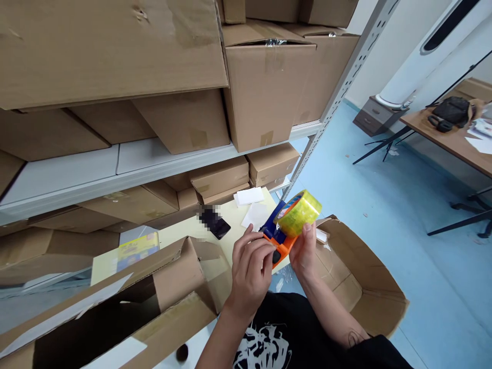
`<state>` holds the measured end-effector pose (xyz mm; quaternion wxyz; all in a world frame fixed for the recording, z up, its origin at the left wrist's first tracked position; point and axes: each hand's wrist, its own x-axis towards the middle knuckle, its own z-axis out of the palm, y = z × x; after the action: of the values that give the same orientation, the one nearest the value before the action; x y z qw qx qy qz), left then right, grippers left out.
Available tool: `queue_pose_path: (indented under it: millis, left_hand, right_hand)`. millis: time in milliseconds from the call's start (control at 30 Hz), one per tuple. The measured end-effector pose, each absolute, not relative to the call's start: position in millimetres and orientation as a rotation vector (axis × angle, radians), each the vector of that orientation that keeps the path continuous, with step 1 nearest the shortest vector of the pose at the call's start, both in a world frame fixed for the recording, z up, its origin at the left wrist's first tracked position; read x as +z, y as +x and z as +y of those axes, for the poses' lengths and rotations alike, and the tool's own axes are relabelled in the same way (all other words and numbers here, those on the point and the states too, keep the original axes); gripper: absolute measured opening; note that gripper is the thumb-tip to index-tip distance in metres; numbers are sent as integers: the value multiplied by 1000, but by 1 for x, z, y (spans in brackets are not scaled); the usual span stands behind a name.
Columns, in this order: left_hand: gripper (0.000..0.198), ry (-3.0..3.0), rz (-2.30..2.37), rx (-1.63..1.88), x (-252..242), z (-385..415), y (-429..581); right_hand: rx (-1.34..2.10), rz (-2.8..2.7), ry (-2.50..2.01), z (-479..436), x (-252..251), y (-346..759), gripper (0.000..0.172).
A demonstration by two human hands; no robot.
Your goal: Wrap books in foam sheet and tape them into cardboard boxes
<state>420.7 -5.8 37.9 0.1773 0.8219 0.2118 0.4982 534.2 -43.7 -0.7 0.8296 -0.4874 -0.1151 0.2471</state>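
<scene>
**Shelving rack** [154, 164], one, grey metal, along the left and rear. It is loaded with plain brown cartons [265, 87] on two levels. The count is uncertain, as several are cut off by the frame.

**Open carton** [172, 287], one, lower left, lying on its side with the flaps spread and the interior dark.

**Bench** [180, 233], one, with a pale yellow top, between the rack and the person. On it:
- one printed packet [138, 249] in yellow and blue, lying flat
- one black phone [220, 225], partly blurred
- two lots of white paper slips [249, 196], near the far edge

**Left hand** [251, 271], one. The grip is closed, with the fingers curled round the orange handle of the tape dispenser [282, 245].

**Tape dispenser**, one, orange and blue. It is held in the air above the near edge of the bench, in front of the person's chest, and carries one roll of tape [300, 212], yellowish and clear.

**Right hand** [303, 253], one. The grip is narrow, pressed to the dispenser body just under the roll.

**Second open carton** [365, 287], one, to the right of the hands, with torn flaps.

**Floor** [384, 215], light blue, scattered with small scraps.

**Far right of the room:**
- one grey drawer unit [374, 117]
- one set of black tripod legs [378, 146]
- one tall white unit [411, 72]
- one wooden second bench [449, 141], bearing one black bag [453, 110] and some papers
</scene>
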Motion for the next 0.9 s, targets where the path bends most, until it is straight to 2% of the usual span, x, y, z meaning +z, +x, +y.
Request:
queue_pose_path:
  millis: [200,467,667,900]
  left_hand:
    - [19,1889,866,1553,26,-15,431]
    - [10,1545,817,1755,39,2,438]
    - [10,1473,776,1648,47,13,429]
    - [14,1623,663,1508,61,14,418]
  right_hand:
    - [519,-238,-988,-36,5,525,65]
    - [775,-360,-827,-37,12,523,87]
    - [1123,-304,-691,-50,21,548,85]
    - [1448,-240,-592,-69,0,577,85]
